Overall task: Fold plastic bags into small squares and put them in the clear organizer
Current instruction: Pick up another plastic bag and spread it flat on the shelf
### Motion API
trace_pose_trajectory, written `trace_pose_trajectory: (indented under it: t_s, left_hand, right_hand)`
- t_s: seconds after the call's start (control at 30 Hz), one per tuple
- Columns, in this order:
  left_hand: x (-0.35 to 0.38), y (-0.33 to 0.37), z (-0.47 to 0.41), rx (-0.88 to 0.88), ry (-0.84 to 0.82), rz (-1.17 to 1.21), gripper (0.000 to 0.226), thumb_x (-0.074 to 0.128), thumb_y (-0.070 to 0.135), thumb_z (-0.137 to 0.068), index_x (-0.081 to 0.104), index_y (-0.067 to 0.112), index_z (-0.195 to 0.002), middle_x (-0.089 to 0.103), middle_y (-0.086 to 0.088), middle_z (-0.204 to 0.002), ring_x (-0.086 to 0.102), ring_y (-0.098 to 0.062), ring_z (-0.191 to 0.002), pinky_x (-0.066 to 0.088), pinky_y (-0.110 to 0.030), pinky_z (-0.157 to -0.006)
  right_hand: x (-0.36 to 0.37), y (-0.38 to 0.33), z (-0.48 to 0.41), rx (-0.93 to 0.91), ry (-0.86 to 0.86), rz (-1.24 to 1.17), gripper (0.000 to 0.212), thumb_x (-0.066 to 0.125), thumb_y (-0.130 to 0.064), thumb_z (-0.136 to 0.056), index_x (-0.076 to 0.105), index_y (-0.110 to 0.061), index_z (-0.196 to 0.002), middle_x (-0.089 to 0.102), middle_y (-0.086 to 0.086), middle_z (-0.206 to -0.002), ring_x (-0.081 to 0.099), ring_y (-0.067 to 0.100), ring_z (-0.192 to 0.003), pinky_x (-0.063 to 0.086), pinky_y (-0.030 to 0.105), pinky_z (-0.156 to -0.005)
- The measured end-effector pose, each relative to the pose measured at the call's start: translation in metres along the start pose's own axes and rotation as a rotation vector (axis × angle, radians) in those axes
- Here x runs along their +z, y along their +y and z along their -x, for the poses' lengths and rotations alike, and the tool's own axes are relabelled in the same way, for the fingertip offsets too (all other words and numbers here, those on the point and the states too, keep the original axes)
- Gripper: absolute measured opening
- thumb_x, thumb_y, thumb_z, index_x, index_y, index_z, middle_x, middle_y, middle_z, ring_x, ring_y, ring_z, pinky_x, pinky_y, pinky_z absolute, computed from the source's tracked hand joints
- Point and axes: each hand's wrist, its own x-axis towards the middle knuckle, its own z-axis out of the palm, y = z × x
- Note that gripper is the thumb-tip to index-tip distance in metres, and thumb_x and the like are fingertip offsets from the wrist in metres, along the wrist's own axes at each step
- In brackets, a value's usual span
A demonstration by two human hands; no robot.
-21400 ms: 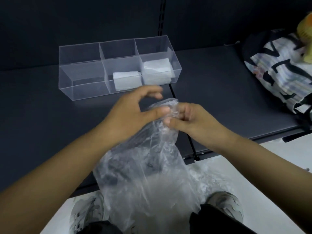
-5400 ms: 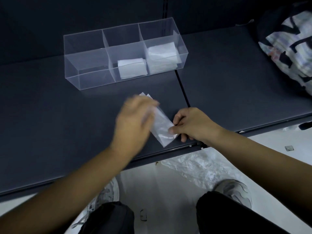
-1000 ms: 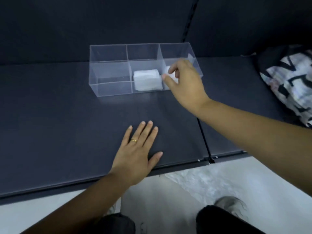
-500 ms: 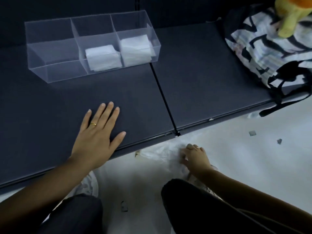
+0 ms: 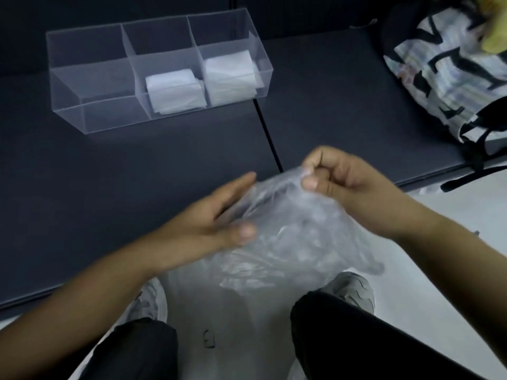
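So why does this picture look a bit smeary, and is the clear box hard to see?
Head view: the left hand and the plastic bag are softened by motion blur; the clear organizer stays fairly sharp, its edges catching pale light against the dark shelf; the patterned bag at the corner looks smeared too.

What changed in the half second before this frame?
The right hand came up from the floor pinching a crumpled plastic bag; the left hand left the shelf and reached to the bag. The clear organizer stayed put, folded squares in its middle and right compartments, left one empty.
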Motion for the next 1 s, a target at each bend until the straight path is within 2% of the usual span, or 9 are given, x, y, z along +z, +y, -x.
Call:
trace_pose_trajectory:
  t_s: [0.13,0.37,0.47,0.53,0.67,0.77,0.83,0.9,1.0]
  left_hand:
    - [-0.005,0.011,-0.010,-0.079,0.279,0.207,0.036,0.081,0.030,-0.061,0.077,0.019,-0.095,0.075,-0.005,-0.097,0.072,-0.015,-0.087,0.053,-0.018,-0.070]
    - [-0.052,-0.006,-0.003,-0.257,0.483,0.121,0.017,0.075,0.033,-0.066,0.075,0.017,-0.073,0.066,-0.001,-0.063,0.059,-0.013,-0.059,0.049,-0.020,-0.060]
    - [-0.052,-0.009,-0.004,-0.266,0.491,0.111,0.025,0.076,0.024,-0.074,0.072,0.011,-0.095,0.067,0.004,-0.064,0.058,-0.008,-0.054,0.047,-0.017,-0.054]
    - [-0.053,-0.009,-0.004,-0.249,0.498,0.087,0.018,0.075,0.021,-0.076,0.071,0.014,-0.093,0.068,0.005,-0.065,0.058,-0.006,-0.053,0.047,-0.016,-0.053]
    - [-0.054,-0.004,-0.004,-0.209,0.436,0.108,0.011,0.075,0.026,-0.071,0.071,0.020,-0.080,0.067,0.007,-0.063,0.058,-0.006,-0.056,0.048,-0.016,-0.058]
    - [-0.063,0.000,-0.002,-0.220,0.407,0.085,0.039,0.077,0.030,-0.066,0.071,0.019,-0.103,0.075,0.000,-0.092,0.067,-0.017,-0.078,0.052,-0.026,-0.075]
    - [-0.079,0.002,0.000,-0.204,0.484,0.098,0.044,0.077,0.030,-0.064,0.070,0.020,-0.107,0.074,-0.005,-0.102,0.069,-0.019,-0.086,0.054,-0.023,-0.077]
    - [-0.096,0.003,0.001,-0.188,0.636,0.101,0.045,0.076,0.027,-0.067,0.068,0.019,-0.110,0.072,-0.004,-0.106,0.067,-0.019,-0.097,0.052,-0.019,-0.080]
    - [-0.102,0.002,0.004,-0.071,0.969,-0.305,0.041,0.073,0.030,-0.082,0.060,0.020,-0.120,0.058,0.004,-0.113,0.057,-0.015,-0.112,0.041,-0.020,-0.094]
  right_hand:
    - [-0.016,-0.005,-0.038,0.076,0.088,0.066,0.011,0.066,-0.029,-0.089,0.063,-0.020,-0.084,0.059,0.008,-0.073,0.051,0.019,-0.064,0.045,0.025,-0.059]
    - [-0.055,0.029,-0.074,0.228,0.624,0.664,0.022,0.064,-0.035,-0.090,0.062,-0.014,-0.094,0.064,-0.001,-0.089,0.061,0.015,-0.085,0.041,0.019,-0.067]
    - [-0.039,0.021,-0.065,0.092,0.396,0.588,0.052,0.056,-0.063,-0.083,0.054,-0.028,-0.121,0.052,-0.002,-0.121,0.053,0.013,-0.114,0.039,0.016,-0.091]
    - [-0.018,0.019,-0.058,-0.006,0.181,0.750,0.072,0.055,-0.075,-0.074,0.041,-0.040,-0.135,0.031,-0.013,-0.142,0.029,0.010,-0.134,0.019,0.023,-0.108]
    - [0.008,0.019,-0.068,-0.186,0.090,1.001,0.066,0.072,-0.054,-0.073,0.052,-0.032,-0.132,0.033,-0.010,-0.143,0.023,0.005,-0.132,0.003,0.022,-0.110]
    - [0.008,0.015,-0.082,-0.160,0.162,0.762,0.014,0.071,-0.029,-0.084,0.068,-0.015,-0.085,0.066,-0.009,-0.093,0.059,0.007,-0.090,0.036,0.023,-0.097]
    - [0.001,0.013,-0.085,-0.068,0.230,0.414,0.027,0.064,-0.024,-0.091,0.058,-0.011,-0.068,0.060,-0.010,-0.061,0.054,0.003,-0.058,0.045,0.016,-0.067]
    - [-0.004,0.013,-0.083,-0.006,0.306,0.250,0.041,0.057,-0.030,-0.095,0.051,0.001,-0.069,0.055,0.005,-0.058,0.051,0.009,-0.056,0.045,0.024,-0.058]
    - [-0.006,0.021,-0.077,0.113,0.358,0.153,0.053,0.051,-0.038,-0.097,0.057,0.014,-0.092,0.061,0.037,-0.089,0.058,0.025,-0.073,0.052,0.048,-0.074]
